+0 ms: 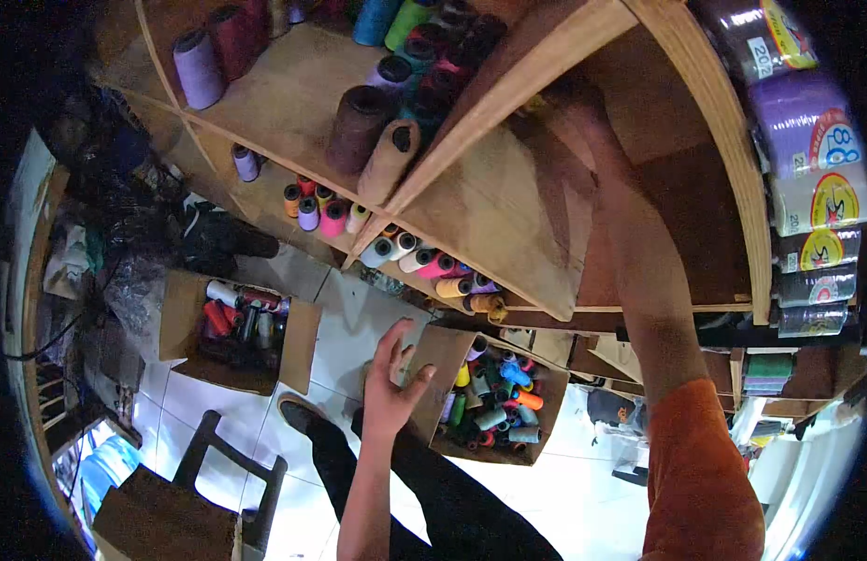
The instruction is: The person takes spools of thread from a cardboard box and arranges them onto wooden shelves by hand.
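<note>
My left hand [392, 383] hangs in the air with its fingers apart and nothing in them. It is nearest to a cardboard box [494, 453] on the floor, filled with thread spools of many colours. My right hand [572, 114] reaches deep into a wooden shelf compartment [494, 201]. Shadow covers its fingers, and a dim yellowish patch shows at their tips; whether they grip anything is not visible. Left of the divider stand a brown thread cone [359, 129] and a peach thread cone [390, 164], with darker cones behind them.
Small spools [333, 217] line the lower shelf. Wrapped thread packs [808, 150] are stacked at the right. Another cardboard box [298, 346] holds spools on the tiled floor [345, 313]. A dark stool or chair frame [265, 496] stands lower left, beside a closed-looking carton [167, 514].
</note>
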`<action>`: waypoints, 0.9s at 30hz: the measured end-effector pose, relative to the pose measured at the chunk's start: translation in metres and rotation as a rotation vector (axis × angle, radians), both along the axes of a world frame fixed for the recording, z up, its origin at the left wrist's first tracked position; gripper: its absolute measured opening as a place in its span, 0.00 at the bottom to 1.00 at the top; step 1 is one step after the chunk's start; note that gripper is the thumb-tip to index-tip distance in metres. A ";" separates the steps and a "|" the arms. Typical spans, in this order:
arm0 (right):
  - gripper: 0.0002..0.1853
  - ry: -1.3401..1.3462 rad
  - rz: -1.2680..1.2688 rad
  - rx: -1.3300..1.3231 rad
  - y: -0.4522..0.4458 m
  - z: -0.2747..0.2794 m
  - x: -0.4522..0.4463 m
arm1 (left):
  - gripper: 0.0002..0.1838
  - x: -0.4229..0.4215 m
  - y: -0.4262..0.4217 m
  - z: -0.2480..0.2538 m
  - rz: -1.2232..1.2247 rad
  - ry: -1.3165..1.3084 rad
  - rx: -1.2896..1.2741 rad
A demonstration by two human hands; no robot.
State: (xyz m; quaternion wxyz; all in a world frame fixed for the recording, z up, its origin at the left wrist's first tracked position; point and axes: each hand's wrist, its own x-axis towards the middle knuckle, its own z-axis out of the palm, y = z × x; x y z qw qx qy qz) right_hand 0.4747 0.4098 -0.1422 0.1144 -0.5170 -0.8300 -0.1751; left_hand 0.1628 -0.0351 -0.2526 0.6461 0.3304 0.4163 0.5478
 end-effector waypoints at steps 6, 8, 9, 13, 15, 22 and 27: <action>0.21 0.289 -0.057 -0.125 -0.035 -0.023 -0.025 | 0.28 -0.051 -0.016 -0.036 0.046 0.272 -0.164; 0.19 0.438 -0.112 -0.138 -0.057 -0.022 -0.032 | 0.22 -0.065 -0.027 -0.066 0.134 0.227 -0.176; 0.18 0.549 -0.163 -0.127 -0.074 -0.012 -0.043 | 0.21 -0.076 -0.031 -0.082 0.178 0.237 -0.218; 0.16 0.995 -0.294 -0.041 -0.173 0.013 -0.091 | 0.17 -0.125 -0.062 -0.130 0.306 0.599 -0.382; 0.14 0.931 -0.213 -0.050 -0.235 0.006 -0.120 | 0.21 -0.151 -0.076 -0.153 0.532 0.814 -0.511; 0.17 1.017 -0.397 -1.100 -0.407 -0.165 -0.254 | 0.37 -0.247 -0.096 -0.231 0.807 0.303 -0.980; 0.29 0.930 -0.673 -1.473 -0.452 -0.347 -0.315 | 0.25 -0.246 -0.089 -0.247 0.672 0.091 -0.832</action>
